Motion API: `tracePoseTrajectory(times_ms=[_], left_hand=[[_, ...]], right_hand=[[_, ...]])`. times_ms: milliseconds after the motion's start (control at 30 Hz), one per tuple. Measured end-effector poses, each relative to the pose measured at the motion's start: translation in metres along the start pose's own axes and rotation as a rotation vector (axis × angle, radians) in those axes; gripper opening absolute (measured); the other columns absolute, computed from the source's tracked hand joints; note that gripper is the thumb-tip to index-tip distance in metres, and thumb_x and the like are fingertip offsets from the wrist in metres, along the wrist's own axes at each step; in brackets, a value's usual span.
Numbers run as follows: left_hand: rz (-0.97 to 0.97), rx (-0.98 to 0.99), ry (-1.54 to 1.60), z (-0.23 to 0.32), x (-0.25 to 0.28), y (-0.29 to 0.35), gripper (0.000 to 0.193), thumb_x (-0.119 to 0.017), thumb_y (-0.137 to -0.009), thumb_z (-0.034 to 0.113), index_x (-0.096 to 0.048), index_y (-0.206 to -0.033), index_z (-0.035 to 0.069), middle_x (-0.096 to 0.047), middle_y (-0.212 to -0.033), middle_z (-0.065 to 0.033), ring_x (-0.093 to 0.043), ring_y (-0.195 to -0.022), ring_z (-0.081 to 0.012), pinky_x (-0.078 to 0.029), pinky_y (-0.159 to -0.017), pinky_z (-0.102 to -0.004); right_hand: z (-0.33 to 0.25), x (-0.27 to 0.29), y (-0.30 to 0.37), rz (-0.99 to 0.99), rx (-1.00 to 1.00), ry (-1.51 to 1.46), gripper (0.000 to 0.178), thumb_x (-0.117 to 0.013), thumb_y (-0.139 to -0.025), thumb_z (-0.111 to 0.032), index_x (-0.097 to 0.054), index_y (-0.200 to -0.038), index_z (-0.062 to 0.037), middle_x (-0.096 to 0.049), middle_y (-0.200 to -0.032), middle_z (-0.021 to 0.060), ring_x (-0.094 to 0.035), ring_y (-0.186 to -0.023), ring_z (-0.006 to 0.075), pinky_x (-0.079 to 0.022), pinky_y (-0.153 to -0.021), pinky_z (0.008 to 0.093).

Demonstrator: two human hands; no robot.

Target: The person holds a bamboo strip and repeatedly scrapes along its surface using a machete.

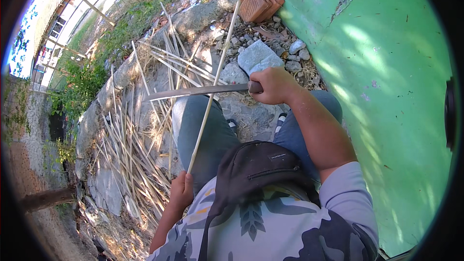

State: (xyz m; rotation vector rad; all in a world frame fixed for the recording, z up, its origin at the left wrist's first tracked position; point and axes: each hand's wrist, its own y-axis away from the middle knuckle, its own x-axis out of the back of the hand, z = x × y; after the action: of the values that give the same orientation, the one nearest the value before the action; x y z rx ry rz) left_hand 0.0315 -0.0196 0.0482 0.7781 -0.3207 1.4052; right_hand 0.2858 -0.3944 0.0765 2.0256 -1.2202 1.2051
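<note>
Beige strip [205, 118] slants up from left hand [181, 189], fingers pinching its lower end, over left thigh [217, 130]. Right hand [271, 87]: fingers wrapped round machete [193, 91] handle, blade crossing strip; contact hard to tell. Loose strips [129, 154] piled at left.

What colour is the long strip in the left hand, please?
The strip is pale cream, seen best in the head view.

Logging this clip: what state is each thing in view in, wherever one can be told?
Long strip: slanting, in one piece
Left hand: closed around the long strip's near end
Knife: unsheathed, roughly level, pointing left
Right hand: closed on the knife
Other strips: loose, heaped, criss-crossing
Orange blocks: piled together
Green wall: chipped, partly sunlit
</note>
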Motion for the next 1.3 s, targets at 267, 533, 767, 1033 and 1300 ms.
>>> tracePoseTrajectory(times_ms=[267,533,767,1033,1300], left_hand=[[0.02,-0.093,-0.244,0.009,0.002,-0.006,0.033,-0.048,-0.103,0.026,-0.051,-0.082,0.0,-0.055,-0.067,-0.0268,-0.056,-0.066,-0.0504,-0.043,-0.059,-0.054],[0.044,-0.127,-0.287,0.015,0.006,-0.007,0.032,-0.05,-0.102,0.024,-0.051,-0.08,0.001,-0.055,-0.064,-0.0263,-0.056,-0.063,-0.0504,-0.043,-0.057,-0.0552],[0.054,-0.163,-0.327,0.012,0.006,-0.01,0.034,-0.05,-0.102,0.025,-0.05,-0.079,0.001,-0.054,-0.062,-0.0263,-0.056,-0.061,-0.0502,-0.042,-0.056,-0.0555],[0.032,-0.157,-0.312,0.015,0.009,-0.014,0.035,-0.049,-0.102,0.026,-0.05,-0.079,0.0,-0.054,-0.062,-0.0272,-0.057,-0.062,-0.0505,-0.042,-0.056,-0.0552],[0.037,-0.189,-0.29,0.006,0.007,-0.019,0.035,-0.049,-0.103,0.026,-0.049,-0.079,0.0,-0.054,-0.063,-0.0276,-0.056,-0.064,-0.0509,-0.042,-0.056,-0.0548]], right_hand=[[0.01,0.006,-0.004,0.054,-0.105,0.142,0.019,-0.074,-0.075,-0.03,-0.069,-0.086,-0.0151,-0.071,-0.08,0.012,-0.071,-0.079,0.0331,-0.056,-0.072,0.0459],[0.021,0.006,-0.001,0.113,-0.127,0.145,0.015,-0.071,-0.074,-0.026,-0.067,-0.082,-0.0131,-0.069,-0.076,0.0122,-0.069,-0.074,0.035,-0.054,-0.07,0.048],[0.048,-0.001,-0.013,-0.002,-0.358,0.035,0.015,-0.068,-0.076,-0.023,-0.069,-0.087,-0.0116,-0.071,-0.083,0.0133,-0.069,-0.079,0.035,-0.054,-0.073,0.0475],[0.034,-0.001,-0.007,0.12,-0.248,0.018,0.015,-0.069,-0.077,-0.023,-0.069,-0.086,-0.0116,-0.07,-0.081,0.0143,-0.068,-0.078,0.0358,-0.054,-0.071,0.0469],[0.068,0.002,-0.007,0.125,-0.312,0.0,0.016,-0.069,-0.075,-0.021,-0.072,-0.09,-0.0159,-0.072,-0.087,0.0134,-0.07,-0.086,0.0332,-0.055,-0.078,0.0442]])
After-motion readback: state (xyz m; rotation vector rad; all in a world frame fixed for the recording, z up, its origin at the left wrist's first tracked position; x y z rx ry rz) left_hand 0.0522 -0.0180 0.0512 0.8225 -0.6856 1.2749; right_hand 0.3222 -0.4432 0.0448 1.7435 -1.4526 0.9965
